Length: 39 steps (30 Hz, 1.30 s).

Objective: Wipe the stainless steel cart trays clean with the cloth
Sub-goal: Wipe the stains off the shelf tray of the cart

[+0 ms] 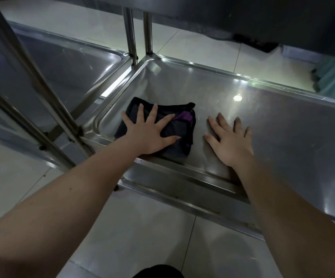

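In the tray, your left hand presses the folded dark cloth flat, fingers spread; just right of it, your right hand rests open on bare steel.

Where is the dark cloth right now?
In the head view, the folded dark cloth lies in the near-left corner of the stainless steel tray, flat under the left hand; the right hand rests beside it.

The tray floor lies open rightward; upright posts and the raised rim hem its left corner
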Each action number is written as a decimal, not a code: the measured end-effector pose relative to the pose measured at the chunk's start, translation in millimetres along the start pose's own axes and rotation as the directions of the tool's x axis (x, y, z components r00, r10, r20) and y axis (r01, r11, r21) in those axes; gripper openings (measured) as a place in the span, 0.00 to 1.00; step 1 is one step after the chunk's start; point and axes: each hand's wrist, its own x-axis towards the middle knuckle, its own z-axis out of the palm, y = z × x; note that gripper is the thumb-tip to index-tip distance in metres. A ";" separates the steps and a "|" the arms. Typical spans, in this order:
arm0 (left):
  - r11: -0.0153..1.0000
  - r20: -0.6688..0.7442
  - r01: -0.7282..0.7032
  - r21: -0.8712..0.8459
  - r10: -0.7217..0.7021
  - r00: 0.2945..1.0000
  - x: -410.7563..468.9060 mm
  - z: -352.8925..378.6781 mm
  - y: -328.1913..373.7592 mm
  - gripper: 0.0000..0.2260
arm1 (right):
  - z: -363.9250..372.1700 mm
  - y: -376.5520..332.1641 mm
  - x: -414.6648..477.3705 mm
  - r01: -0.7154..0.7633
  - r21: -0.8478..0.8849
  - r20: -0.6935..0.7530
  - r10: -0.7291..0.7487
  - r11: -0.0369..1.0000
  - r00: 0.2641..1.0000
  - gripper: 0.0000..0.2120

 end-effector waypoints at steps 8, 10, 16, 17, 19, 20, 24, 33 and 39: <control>0.997 -0.044 0.083 -0.004 -0.083 0.996 25.4 -21.0 22.3 0.33 | -0.6 -0.4 -2.5 0.004 0.019 -0.019 -0.003 1.000 1.000 0.29; 0.995 -0.065 0.093 -0.026 -0.094 0.993 29.5 -23.0 25.1 0.32 | -0.1 0.0 -2.0 0.003 0.026 -0.023 -0.003 1.000 1.000 0.29; 0.992 -0.072 0.098 -0.078 -0.104 0.992 15.8 0.3 30.8 0.42 | 2.2 0.1 0.7 0.015 0.009 -0.001 -0.015 1.000 1.000 0.28; 0.991 -0.082 0.095 -0.092 -0.103 0.991 15.3 0.8 29.9 0.43 | 1.8 1.2 1.2 0.023 0.011 0.008 -0.023 1.000 1.000 0.28; 0.993 -0.103 0.069 -0.096 -0.079 0.992 14.0 2.8 26.4 0.42 | 0.5 3.7 1.4 0.033 0.011 0.025 -0.034 0.999 0.999 0.28; 0.995 -0.114 0.049 -0.091 -0.059 0.992 13.9 3.9 21.4 0.42 | 0.2 4.2 1.3 0.036 0.010 0.027 -0.037 0.999 0.999 0.29; 0.996 -0.088 0.018 -0.084 -0.026 0.996 15.0 -1.5 -20.8 0.42 | -3.2 4.2 2.5 0.032 0.023 0.033 -0.033 0.999 0.999 0.28; 0.996 -0.073 0.030 -0.080 -0.036 0.997 7.7 -4.2 -27.5 0.44 | -10.6 -56.4 33.3 0.024 0.169 -0.157 0.003 0.985 0.988 0.26; 0.996 -0.065 0.033 -0.082 -0.039 0.997 1.7 -4.0 -35.3 0.42 | -4.7 -73.8 70.4 -0.029 0.090 0.014 0.028 0.995 1.000 0.25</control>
